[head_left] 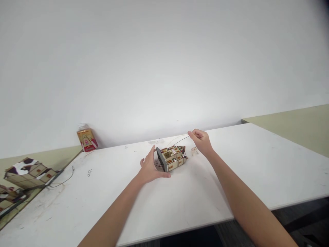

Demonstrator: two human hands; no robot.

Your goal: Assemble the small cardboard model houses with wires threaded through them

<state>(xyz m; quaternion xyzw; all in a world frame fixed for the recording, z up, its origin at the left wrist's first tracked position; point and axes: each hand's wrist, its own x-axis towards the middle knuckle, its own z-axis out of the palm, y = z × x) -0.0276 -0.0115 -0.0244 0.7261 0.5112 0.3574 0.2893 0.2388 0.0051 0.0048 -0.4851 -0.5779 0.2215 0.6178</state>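
Observation:
A small model house (176,158) with cream walls, brown windows and a dark flat base lies on its side on the white table (205,202). My left hand (149,169) spans the base from the left, its thumb at the near edge and its fingers at the far edge. A thin dark wire (180,139) curves up from the house. Its upper end is pinched between the thumb and fingers of my right hand (202,140), raised to the right of the house. What lies behind the right fingers is hidden.
A carton-like bottle (86,138) with a white cap stands at the back left by the wall. More model houses (29,173) sit beyond the table's left edge, with a loose wire (67,180) trailing onto the tabletop. Small pale scraps (194,151) lie beneath my right hand.

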